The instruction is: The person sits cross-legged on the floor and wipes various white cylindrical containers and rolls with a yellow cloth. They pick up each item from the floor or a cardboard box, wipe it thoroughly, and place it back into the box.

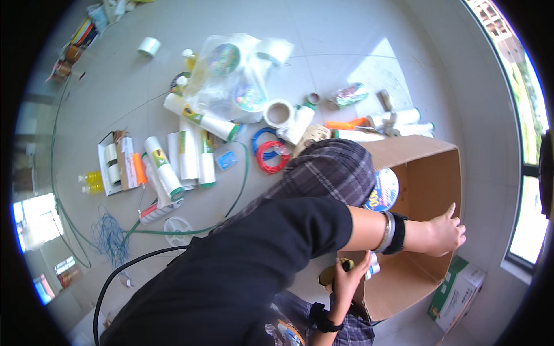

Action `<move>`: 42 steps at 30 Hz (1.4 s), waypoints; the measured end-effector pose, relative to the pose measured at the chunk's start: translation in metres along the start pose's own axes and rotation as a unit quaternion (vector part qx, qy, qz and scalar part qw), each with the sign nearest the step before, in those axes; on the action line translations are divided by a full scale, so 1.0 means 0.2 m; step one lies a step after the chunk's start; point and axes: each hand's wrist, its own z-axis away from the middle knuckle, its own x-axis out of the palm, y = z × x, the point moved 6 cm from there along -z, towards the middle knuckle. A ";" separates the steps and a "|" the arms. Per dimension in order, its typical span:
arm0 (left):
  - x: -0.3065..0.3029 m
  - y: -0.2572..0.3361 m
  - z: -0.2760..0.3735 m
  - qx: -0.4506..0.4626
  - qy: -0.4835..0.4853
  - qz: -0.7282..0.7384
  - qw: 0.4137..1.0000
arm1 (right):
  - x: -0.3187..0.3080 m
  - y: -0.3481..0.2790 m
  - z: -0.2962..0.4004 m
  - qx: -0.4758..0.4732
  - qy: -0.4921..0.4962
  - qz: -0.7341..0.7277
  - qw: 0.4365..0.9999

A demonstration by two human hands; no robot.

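Observation:
A large cardboard box [415, 160] stands open before me, its inside facing up. My left hand [446, 233] reaches across the box to its far rim, index finger extended and the others curled. Whether it grips the rim cannot be made out. Beside the near edge, my right hand [352, 274] has its thumb and fingers apart and holds nothing visible. Close to its fingertips are small white rolls [373, 266] inside the box. A round blue-and-white printed label [383, 190] shows in the box, partly behind my left arm and plaid-trousered knee [333, 168].
Wrapped film rolls [162, 166], a wide tape roll [278, 113], red cable [272, 157] and a filled plastic bag [233, 78] lie on the tiled floor. An orange-handled tool [346, 124] lies behind the box. A green-and-white carton [456, 294] stands by the wall. Green hose [173, 232] crosses the floor.

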 end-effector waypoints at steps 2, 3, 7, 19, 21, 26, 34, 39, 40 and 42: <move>0.00 -0.03 0.00 0.002 0.017 -0.021 1.000 | 0.08 -0.03 0.00 -0.024 0.057 0.040 0.997; -0.02 -0.03 0.00 0.007 0.028 -0.028 0.999 | 0.09 -0.04 -0.01 -0.043 0.092 0.084 0.991; -0.13 0.05 -0.03 0.047 0.046 -0.040 0.997 | 0.13 -0.03 -0.06 -0.021 0.151 0.103 0.983; -1.42 -0.23 0.72 0.006 0.343 -0.257 0.903 | 0.08 -0.02 0.02 -0.026 0.077 0.063 0.995; -1.51 -0.48 1.23 -0.130 0.261 -0.391 0.873 | 0.10 -0.03 0.02 -0.044 0.039 0.054 0.997; -1.27 -0.76 2.63 -0.536 0.022 -0.310 0.785 | 0.11 -0.01 -0.01 -0.049 0.013 0.086 0.995; -0.87 -0.55 3.86 -0.786 -0.018 -0.144 0.601 | 0.09 0.00 -0.03 -0.028 -0.027 0.155 0.987; -0.80 -0.58 3.89 -0.803 0.004 -0.226 0.551 | 0.08 0.01 -0.03 -0.015 -0.029 0.147 0.989; -0.80 -0.59 3.86 -0.820 0.039 -0.250 0.513 | 0.08 0.01 -0.02 -0.005 -0.023 0.143 0.989; -0.81 -0.50 3.91 -0.875 0.109 -0.245 0.403 | 0.09 0.02 -0.03 -0.011 -0.037 0.148 0.988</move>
